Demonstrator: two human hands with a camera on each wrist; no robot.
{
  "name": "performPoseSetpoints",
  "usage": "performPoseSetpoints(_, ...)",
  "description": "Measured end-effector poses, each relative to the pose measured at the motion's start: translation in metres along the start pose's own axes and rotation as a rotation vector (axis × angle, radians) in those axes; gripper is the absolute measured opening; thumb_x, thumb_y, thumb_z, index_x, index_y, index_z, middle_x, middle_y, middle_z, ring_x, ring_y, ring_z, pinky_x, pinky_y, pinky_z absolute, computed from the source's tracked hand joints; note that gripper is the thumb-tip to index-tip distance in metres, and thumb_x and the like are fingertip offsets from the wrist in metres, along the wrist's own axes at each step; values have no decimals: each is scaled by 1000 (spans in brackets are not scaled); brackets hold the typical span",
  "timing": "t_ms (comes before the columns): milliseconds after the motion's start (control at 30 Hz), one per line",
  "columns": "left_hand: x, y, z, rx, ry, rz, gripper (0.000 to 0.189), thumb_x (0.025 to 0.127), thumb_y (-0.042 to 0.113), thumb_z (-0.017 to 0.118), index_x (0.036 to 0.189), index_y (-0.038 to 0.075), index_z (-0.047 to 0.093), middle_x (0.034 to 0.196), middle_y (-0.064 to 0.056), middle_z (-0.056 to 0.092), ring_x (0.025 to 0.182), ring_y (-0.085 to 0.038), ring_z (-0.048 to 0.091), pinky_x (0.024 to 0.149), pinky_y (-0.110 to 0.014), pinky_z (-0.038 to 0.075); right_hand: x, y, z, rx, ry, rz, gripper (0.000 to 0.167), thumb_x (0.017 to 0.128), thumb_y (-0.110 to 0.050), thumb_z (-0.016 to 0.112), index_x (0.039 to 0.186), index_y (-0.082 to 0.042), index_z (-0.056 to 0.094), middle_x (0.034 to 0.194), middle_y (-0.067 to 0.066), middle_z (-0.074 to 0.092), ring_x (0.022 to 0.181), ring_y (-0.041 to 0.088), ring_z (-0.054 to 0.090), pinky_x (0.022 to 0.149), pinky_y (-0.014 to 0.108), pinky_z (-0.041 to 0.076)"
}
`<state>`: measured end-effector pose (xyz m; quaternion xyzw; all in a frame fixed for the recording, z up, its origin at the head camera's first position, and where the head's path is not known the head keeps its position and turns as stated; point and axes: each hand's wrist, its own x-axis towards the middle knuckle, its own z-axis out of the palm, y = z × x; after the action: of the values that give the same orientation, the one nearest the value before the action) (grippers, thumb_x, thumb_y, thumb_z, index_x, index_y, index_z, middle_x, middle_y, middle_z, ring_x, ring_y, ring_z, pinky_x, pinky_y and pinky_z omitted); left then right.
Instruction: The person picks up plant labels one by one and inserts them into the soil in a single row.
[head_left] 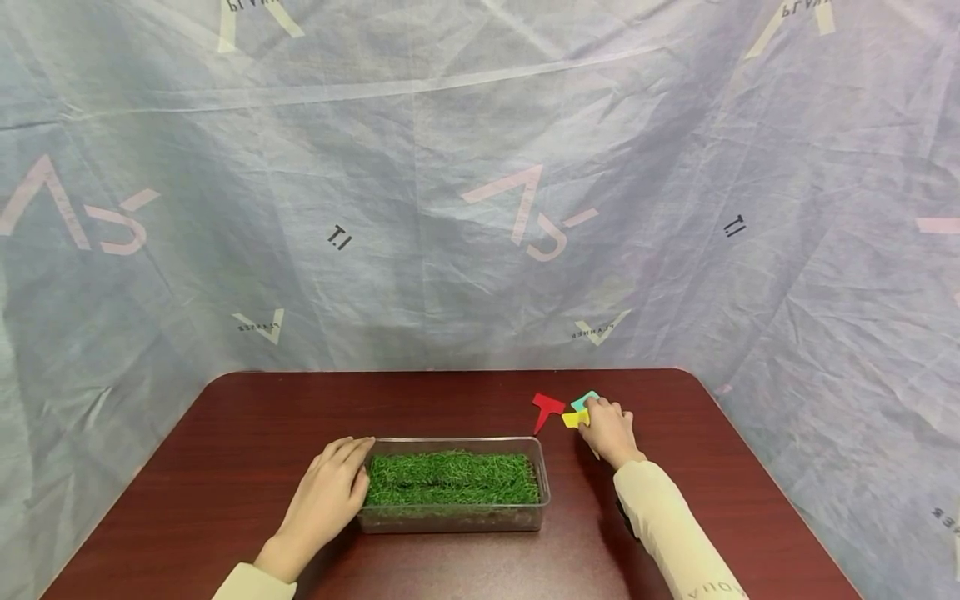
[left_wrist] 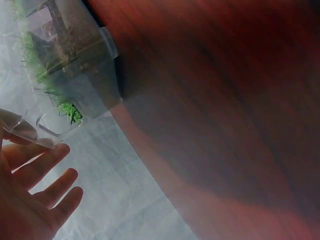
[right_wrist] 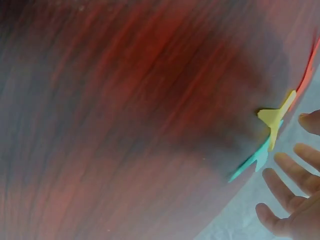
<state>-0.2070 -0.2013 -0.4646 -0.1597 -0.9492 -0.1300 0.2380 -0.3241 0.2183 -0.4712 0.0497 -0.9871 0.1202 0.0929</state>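
Observation:
A clear plastic box [head_left: 450, 522] with green artificial-looking grass [head_left: 453, 479] in it stands on the table. My left hand [head_left: 322, 496] rests at its left end, fingertips at the rim; the left wrist view shows these fingers spread and nearly straight. On the right, my right hand [head_left: 609, 432] reaches over the yellow T-shaped plant label [right_wrist: 270, 117] and the turquoise plant label [right_wrist: 253, 159]. Its thumb and fingers are apart in the right wrist view, close by both labels. A red T-shaped plant label [head_left: 548, 407] lies just left of them.
The dark reddish wooden table [head_left: 285, 408] has rounded far corners. A pale printed cloth [head_left: 420, 208] hangs behind it and along both sides. The box's far right corner is close to the red label's tip.

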Motion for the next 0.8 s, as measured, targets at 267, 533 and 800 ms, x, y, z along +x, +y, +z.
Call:
performPoseSetpoints(267,0,1,0,1,4,0,38,84,12,59,122,6,59,118,-10,61,112,-30,51,91,-47,44,3,5,5,-24,-31,13,34,79,-19,67,105,0,57,99,17,58,89,38,52,70,51,38)
performPoseSetpoints(533,0,-1,1,-5,-17,-4,38,85,12,58,123,6,58,119,-10,61,114,-30,50,91,-48,44,5,9,10,-25,-46,18,40,79,-20,67,112,0,56,106,20,58,91,39,51,70,53,38)
performPoseSetpoints(800,0,-1,1,-10,-19,-10,39,85,13,58,124,7,58,120,-9,60,114,-30,50,91,-48,44,6,10,15,-28,-60,18,45,79,-19,68,119,-2,56,109,19,59,87,37,51,68,50,38)
